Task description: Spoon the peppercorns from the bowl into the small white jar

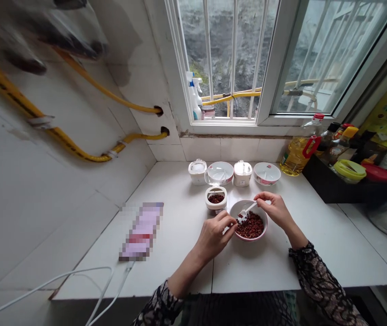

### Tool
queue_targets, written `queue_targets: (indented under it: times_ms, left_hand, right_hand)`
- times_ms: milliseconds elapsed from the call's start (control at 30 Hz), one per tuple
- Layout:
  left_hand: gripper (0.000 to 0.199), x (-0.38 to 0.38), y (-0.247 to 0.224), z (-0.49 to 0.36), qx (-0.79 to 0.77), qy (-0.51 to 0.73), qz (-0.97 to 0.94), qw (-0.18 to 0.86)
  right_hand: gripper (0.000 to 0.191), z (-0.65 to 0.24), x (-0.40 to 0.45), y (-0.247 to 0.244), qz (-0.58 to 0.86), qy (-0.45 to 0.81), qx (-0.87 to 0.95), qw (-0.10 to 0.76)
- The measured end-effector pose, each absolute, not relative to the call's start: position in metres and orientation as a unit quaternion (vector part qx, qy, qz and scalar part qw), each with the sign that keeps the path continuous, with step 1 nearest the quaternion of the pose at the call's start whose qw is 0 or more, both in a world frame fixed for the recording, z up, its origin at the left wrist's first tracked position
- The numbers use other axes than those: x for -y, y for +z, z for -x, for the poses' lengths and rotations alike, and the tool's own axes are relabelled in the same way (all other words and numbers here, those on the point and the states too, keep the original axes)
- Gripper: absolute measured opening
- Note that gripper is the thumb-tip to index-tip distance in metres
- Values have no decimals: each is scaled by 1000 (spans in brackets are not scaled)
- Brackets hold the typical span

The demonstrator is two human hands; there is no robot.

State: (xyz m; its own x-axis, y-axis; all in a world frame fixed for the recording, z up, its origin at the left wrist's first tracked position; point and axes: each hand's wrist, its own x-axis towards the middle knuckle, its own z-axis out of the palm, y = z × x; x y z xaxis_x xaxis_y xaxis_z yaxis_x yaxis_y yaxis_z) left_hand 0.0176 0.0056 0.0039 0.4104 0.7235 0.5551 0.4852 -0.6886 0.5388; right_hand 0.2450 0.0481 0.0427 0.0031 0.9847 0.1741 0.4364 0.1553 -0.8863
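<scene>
A white bowl with a pink rim (265,230) stands on the counter, partly filled with dark red grains that look like Sichuan peppercorns (250,226). My right hand (274,209), at the bowl's far right rim, pinches the handle of a small white spoon (250,208). The spoon's head points down and left into the bowl, with a few grains on it. Over the left rim, close to the spoon's head, my left hand (214,233) has its fingertips pinched together. What lies between them is too small to make out. Just behind it sits an open cream spice jar (216,209) holding similar dark red grains.
Along the back stand two lidded white jars (198,175) (242,176) and two white bowls (221,176) (267,176). An oil bottle (295,156) and a black condiment box (318,181) are at right. A blurred phone (142,231) with a white cable (107,290) lies at left.
</scene>
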Motion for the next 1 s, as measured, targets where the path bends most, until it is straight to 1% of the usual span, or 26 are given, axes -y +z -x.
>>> queue_targets:
  times_ms: [200,367,500,600,700,767,833,900,1000]
  left_hand:
    - [15,-6,3,-18,-366,419,-811,181]
    - [18,-2,0,-20,-359,421,-817,163]
    - [20,3,2,-20,-355,427,-820,140]
    - [20,6,3,-19,-357,430,-820,125]
    - [18,8,2,-17,-353,433,-821,120]
    - [17,9,1,-16,-351,433,-821,120]
    - [16,10,0,-16,-350,431,-823,117]
    - [16,10,-1,-15,-349,426,-827,111]
    - [15,11,-1,-14,-346,412,-837,99]
  right_hand:
    - [22,-248,-49,39,564,349,607,438]
    - [25,-253,-52,38,553,390,574,461]
    - [25,-245,-58,52,532,374,577,493]
    - [22,-226,-61,67,507,314,607,524]
    - [17,-203,-59,75,474,173,685,526]
    - [19,-189,-56,74,419,67,763,488]
    - [25,-180,-53,70,354,0,828,434]
    - [28,-179,-52,69,324,-38,852,409]
    - [27,-190,-50,73,346,-48,831,433]
